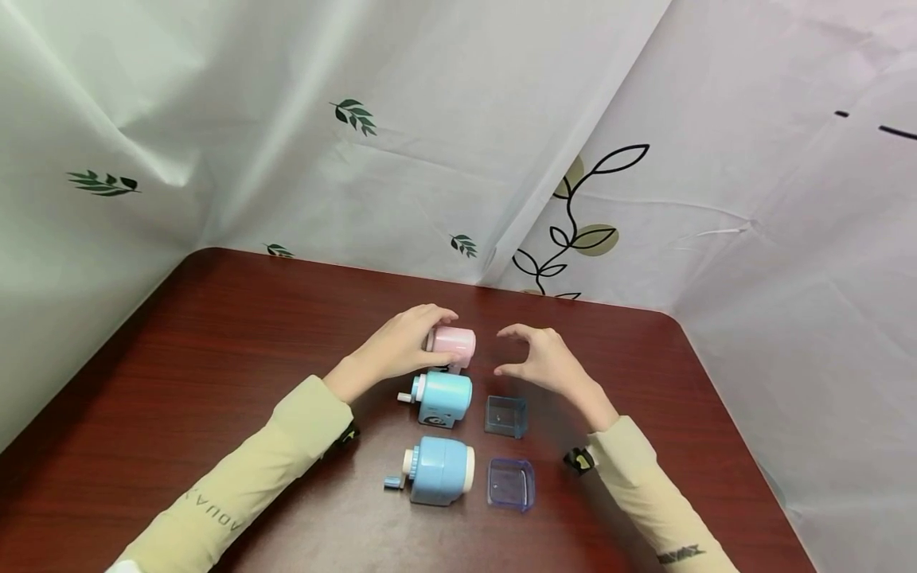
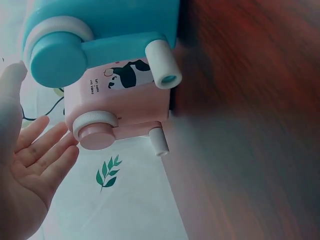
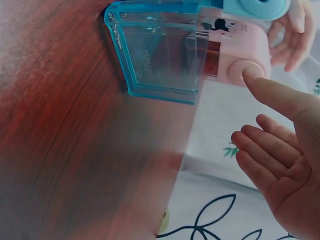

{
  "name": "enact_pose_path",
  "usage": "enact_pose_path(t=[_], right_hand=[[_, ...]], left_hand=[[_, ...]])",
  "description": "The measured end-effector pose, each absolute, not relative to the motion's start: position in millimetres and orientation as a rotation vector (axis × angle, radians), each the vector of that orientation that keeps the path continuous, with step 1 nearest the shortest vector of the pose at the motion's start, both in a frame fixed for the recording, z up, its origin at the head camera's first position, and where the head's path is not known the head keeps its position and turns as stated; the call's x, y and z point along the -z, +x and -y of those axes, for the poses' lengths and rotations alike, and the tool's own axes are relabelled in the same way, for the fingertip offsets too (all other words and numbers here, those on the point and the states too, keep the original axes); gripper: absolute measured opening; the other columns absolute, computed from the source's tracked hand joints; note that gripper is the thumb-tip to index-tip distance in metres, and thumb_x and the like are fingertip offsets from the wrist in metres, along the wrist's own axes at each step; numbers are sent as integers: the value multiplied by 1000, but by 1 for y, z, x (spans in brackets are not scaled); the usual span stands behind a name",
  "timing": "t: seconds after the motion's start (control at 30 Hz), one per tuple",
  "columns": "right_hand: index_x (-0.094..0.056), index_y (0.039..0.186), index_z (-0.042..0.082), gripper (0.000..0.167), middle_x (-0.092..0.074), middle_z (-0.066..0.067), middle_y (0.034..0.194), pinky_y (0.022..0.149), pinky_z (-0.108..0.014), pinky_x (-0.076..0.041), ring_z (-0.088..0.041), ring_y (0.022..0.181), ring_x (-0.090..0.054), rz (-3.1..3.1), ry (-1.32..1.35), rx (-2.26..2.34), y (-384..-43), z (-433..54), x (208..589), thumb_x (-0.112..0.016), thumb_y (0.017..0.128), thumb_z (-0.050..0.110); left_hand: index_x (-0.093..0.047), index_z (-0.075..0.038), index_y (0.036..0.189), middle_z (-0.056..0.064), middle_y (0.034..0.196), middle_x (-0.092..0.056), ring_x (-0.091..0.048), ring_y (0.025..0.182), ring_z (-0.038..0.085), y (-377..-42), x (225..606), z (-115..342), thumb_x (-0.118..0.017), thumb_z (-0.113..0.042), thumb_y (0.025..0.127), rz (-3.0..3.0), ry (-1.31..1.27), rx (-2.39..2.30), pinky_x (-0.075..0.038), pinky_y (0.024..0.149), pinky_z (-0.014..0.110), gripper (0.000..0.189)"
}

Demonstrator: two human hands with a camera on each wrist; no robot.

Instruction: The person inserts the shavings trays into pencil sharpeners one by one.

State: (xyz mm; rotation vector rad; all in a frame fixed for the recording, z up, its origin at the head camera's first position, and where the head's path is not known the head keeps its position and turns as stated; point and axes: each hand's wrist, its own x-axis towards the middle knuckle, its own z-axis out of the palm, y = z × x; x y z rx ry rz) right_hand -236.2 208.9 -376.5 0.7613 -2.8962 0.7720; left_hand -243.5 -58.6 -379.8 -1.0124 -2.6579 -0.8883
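pink sharpener (image 1: 454, 344) is the far one in a row of three, smooth glossy plastic, rounded barrel over a boxy body. it's got a panda print (image 2: 127, 75) on the side, a ridged white collar (image 2: 95, 118) and a little crank (image 2: 136, 131) with a white tube grip. left hand (image 1: 404, 342) is cupped loosely around it, fingers fairly straight and not clenched; can't really tell how much the fingertips touch. right hand (image 1: 548, 362) is off on the other side, thumb and fingers spread, holding nothing.

surface (image 1: 236, 334) is dark red-brown wood grain with rounded corners and a bit of shine. wrinkly white sheeting (image 1: 430, 87) hangs behind and along the sides, printed with green leaf sprigs and black outlined vines.

closer in there's a turquoise sharpener (image 1: 446, 394) just beside the pink one, blocking part of it in the left wrist view, then a chunkier blue sharpener (image 1: 438, 469). next to those sit a see-through blue bin (image 1: 505, 416) and a purple-tinted bin (image 1: 511, 484), both boxy clear plastic. pale yellow sleeves (image 1: 236, 473) cover the forearms.
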Motion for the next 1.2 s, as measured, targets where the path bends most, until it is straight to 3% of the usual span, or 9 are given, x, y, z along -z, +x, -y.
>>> enact_pose_path(t=[0.33,0.57,0.8,1.1,1.2], right_hand=[[-65,120,12,58,-70,-6,116,88,-47,-50,-30,107,-64,2872,713,-747,-213,-226,373,-85,69,33],[-64,120,11,60,-70,-10,113,86,-47,-51,-31,103,-66,2882,664,-742,-201,-235,379,-85,69,37],[-64,121,11,61,-70,-7,115,88,-46,-51,-26,105,-66,2902,660,-762,-190,-237,387,-83,71,40],[-61,123,9,66,-69,-7,116,87,-45,-52,-24,106,-66,2925,682,-759,-180,-241,397,-83,70,41],[-61,125,9,67,-69,-5,118,87,-44,-52,-23,107,-65,2938,698,-751,-177,-242,401,-83,70,42]], left_hand=[[-58,-11,125,5,118,-62,-59,102,19,-230,378,62,-70,-41,85,2607,-973,868,-50,87,38,51],[-59,-12,122,3,114,-63,-58,99,18,-222,381,62,-71,-37,85,2544,-1022,884,-51,83,34,46],[-60,-17,121,-2,115,-64,-60,103,12,-213,386,61,-69,-32,87,2441,-1136,878,-52,85,32,38],[-56,-14,125,0,120,-62,-57,114,15,-199,387,58,-69,-43,84,2614,-1097,788,-48,97,37,51],[-56,-12,124,1,118,-62,-57,113,15,-197,390,58,-69,-45,84,2637,-1098,761,-49,96,37,53]])
